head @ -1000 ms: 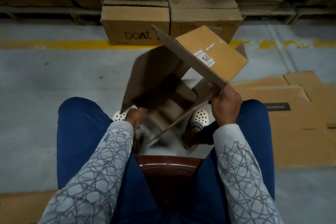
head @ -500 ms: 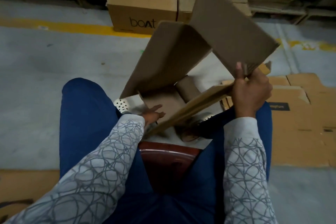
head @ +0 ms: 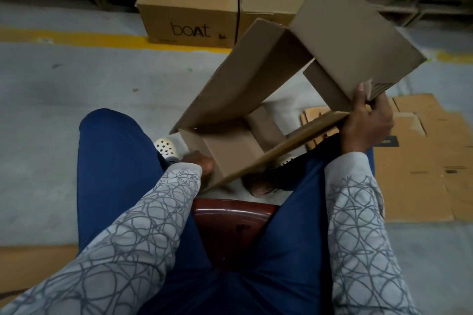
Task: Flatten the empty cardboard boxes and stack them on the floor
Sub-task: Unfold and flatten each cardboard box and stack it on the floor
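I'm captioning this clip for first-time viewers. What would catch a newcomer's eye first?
An open cardboard box hangs tilted at centre, the right hand gripping its near right corner and the left hand at its lower left edge. Behind it, a closed box printed "boat" stands on the floor; flattened cardboard lies at right.

A single wide-angle camera rides on the person's head, facing forward and steeply down; the patterned sleeves (head: 128, 238) and lap fill the lower frame at close range; the cardboard box (head: 243, 89) sits near, mid-frame; beyond it the floor (head: 64, 100) runs to a yellow line (head: 76, 39) and a printed carton (head: 189, 13) along the top edge.
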A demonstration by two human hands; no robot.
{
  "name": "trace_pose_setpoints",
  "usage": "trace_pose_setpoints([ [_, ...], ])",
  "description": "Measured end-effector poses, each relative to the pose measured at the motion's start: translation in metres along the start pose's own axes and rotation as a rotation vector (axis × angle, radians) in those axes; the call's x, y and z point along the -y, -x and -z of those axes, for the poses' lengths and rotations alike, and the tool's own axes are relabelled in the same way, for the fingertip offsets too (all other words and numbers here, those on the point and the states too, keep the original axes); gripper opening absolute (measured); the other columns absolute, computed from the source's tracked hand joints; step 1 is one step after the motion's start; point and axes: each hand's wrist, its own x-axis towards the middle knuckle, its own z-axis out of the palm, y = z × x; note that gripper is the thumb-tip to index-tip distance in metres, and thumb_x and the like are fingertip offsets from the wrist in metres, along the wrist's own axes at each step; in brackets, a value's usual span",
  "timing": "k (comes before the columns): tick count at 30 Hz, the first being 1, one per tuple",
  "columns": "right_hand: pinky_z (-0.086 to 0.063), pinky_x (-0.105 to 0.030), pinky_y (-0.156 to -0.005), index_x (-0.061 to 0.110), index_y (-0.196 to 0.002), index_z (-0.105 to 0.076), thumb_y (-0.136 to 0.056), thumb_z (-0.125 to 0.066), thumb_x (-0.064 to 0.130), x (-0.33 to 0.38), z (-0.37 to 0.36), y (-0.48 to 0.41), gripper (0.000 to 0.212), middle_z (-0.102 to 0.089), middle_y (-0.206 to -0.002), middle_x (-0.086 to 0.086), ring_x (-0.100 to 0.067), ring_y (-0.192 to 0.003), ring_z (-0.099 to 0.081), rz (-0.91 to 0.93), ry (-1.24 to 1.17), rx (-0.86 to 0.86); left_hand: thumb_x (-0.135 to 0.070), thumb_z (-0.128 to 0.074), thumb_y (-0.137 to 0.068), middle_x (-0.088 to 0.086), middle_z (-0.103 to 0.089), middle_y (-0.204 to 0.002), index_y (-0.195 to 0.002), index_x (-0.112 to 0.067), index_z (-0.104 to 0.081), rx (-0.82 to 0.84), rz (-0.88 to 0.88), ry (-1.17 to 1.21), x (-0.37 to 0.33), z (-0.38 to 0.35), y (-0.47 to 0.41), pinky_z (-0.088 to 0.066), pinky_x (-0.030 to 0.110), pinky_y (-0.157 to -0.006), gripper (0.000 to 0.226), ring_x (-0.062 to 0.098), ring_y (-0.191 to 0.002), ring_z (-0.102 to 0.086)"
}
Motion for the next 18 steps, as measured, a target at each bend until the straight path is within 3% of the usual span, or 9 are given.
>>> trace_pose_setpoints([
  [1,-0.035,-0.03,-0.07,0.008,-0.105,-0.077,-0.095,-0.064,0.044,-0.004,0.001,-0.001,0.039,-0.073,-0.097,-0.019,-0.025,-0.085,-0.061,-0.023,-0.044,0.006,-0.034,-0.046,-0.107,0.006,-0.061,-0.127,-0.132,-0.007,-0.057,0.086,-0.128,-0.036,0.006,0.009,-0.002,-0.047,0.035,-0.099,0.038,0.027,-0.12,-0.06],
  [3,-0.036,-0.032,-0.069,0.008,-0.106,-0.077,-0.094,-0.062,0.045,-0.009,0.001,-0.002,0.042,-0.072,-0.098,-0.02,-0.019,-0.083,-0.055,-0.064,-0.065,0.028,-0.031,-0.067,-0.098,-0.009,-0.054,-0.08,-0.08,-0.009,-0.053,0.472,-0.539,0.135,0.03,-0.002,-0.028,-0.042,0.025,-0.059,0.031,0.008,-0.068,-0.057],
  [4,-0.035,-0.031,-0.069,0.008,-0.106,-0.077,-0.094,-0.061,0.045,-0.011,0.001,-0.002,0.042,-0.072,-0.099,-0.02,-0.02,-0.084,-0.055,-0.075,-0.054,0.031,-0.032,-0.082,-0.081,-0.013,-0.044,-0.065,-0.066,-0.007,-0.037,0.593,-0.536,0.257,0.038,-0.005,-0.042,-0.03,0.029,-0.05,0.054,0.006,-0.051,-0.045],
  [5,-0.033,-0.029,-0.069,0.008,-0.106,-0.077,-0.094,-0.061,0.045,-0.012,0.0,-0.003,0.042,-0.072,-0.099,-0.02,-0.021,-0.085,-0.056,-0.082,-0.044,0.03,-0.037,-0.087,-0.075,-0.012,-0.043,-0.061,-0.061,-0.005,-0.029,0.547,-0.164,0.338,0.033,-0.001,-0.033,-0.026,0.033,-0.05,0.068,0.006,-0.049,-0.042],
  [7,-0.032,-0.026,-0.069,0.01,-0.106,-0.077,-0.095,-0.061,0.044,-0.014,-0.001,-0.004,0.039,-0.073,-0.099,-0.017,-0.021,-0.087,-0.059,-0.083,-0.042,0.031,-0.028,-0.068,-0.096,0.003,-0.052,-0.084,-0.076,-0.008,-0.048,0.162,0.017,0.203,0.02,0.0,-0.012,-0.037,0.026,-0.061,0.035,0.016,-0.073,-0.053],
  [8,-0.033,-0.026,-0.069,0.012,-0.106,-0.077,-0.096,-0.061,0.045,-0.014,-0.001,-0.003,0.038,-0.074,-0.1,-0.015,-0.018,-0.087,-0.058,-0.087,-0.042,0.031,-0.028,-0.057,-0.102,0.007,-0.054,-0.104,-0.101,-0.007,-0.054,0.128,0.015,-0.036,0.021,0.0,-0.007,-0.044,0.028,-0.078,0.021,0.026,-0.095,-0.057],
  [11,-0.04,-0.028,-0.074,0.017,-0.11,-0.078,-0.096,-0.06,0.046,-0.014,-0.001,-0.003,0.036,-0.075,-0.103,-0.01,-0.018,-0.091,-0.059,-0.109,-0.046,0.04,-0.045,-0.054,-0.097,0.009,-0.032,-0.159,-0.152,-0.02,-0.037,-0.005,0.069,-0.227,0.022,-0.002,-0.007,-0.029,0.048,-0.119,0.063,0.04,-0.147,-0.03],
  [14,-0.034,-0.024,-0.072,0.016,-0.114,-0.078,-0.098,-0.062,0.04,-0.015,-0.003,-0.002,0.033,-0.075,-0.108,-0.011,-0.023,-0.099,-0.063,-0.09,-0.031,0.046,-0.064,-0.048,-0.086,0.0,-0.003,-0.172,-0.162,-0.034,-0.016,0.096,-0.132,-0.441,0.029,-0.024,-0.032,-0.017,0.058,-0.123,0.088,0.034,-0.158,-0.004],
  [18,-0.035,-0.024,-0.073,0.013,-0.111,-0.078,-0.098,-0.062,0.042,-0.021,-0.002,-0.004,0.035,-0.074,-0.102,-0.012,-0.024,-0.096,-0.063,-0.118,-0.075,0.058,-0.055,-0.052,-0.096,-0.001,0.004,-0.173,-0.164,-0.035,-0.01,0.031,-0.207,-0.725,0.036,-0.025,-0.029,-0.019,0.065,-0.118,0.082,0.037,-0.156,-0.008],
])
